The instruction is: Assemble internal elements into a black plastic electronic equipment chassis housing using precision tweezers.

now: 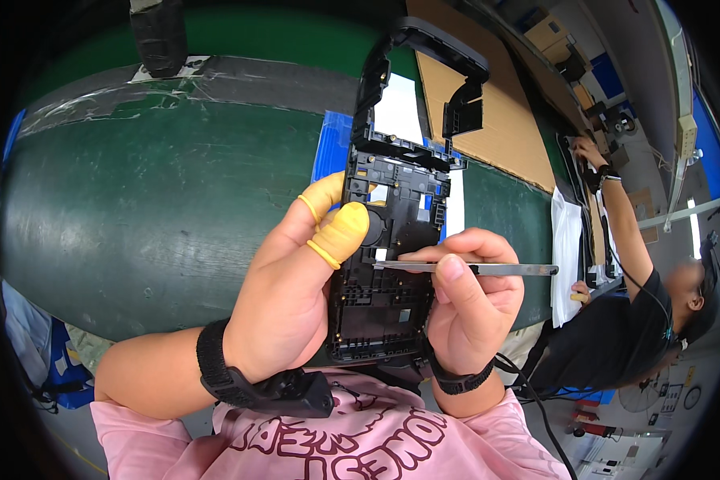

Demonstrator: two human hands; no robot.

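A black plastic housing point(408, 228) with an open frame at its far end is held up in front of me, its ribbed inner side showing. My left hand point(292, 272) is closed round its left edge, with yellow finger cots on the thumb and a finger. Between the thumb and fingers of my right hand point(480, 288) lies a thin metal tool, which looks like tweezers point(504, 270). Its tip meets the housing beside a small light opening near the middle. Whether the tip grips anything is too small to tell.
The green work table point(160, 216) spreads out beneath. Beyond the housing lie a cardboard sheet point(488, 120) and a blue sheet point(332, 148). On the right a person in black point(616, 320) works at the same table, beside a white bag point(566, 248). A dark post point(158, 36) stands far left.
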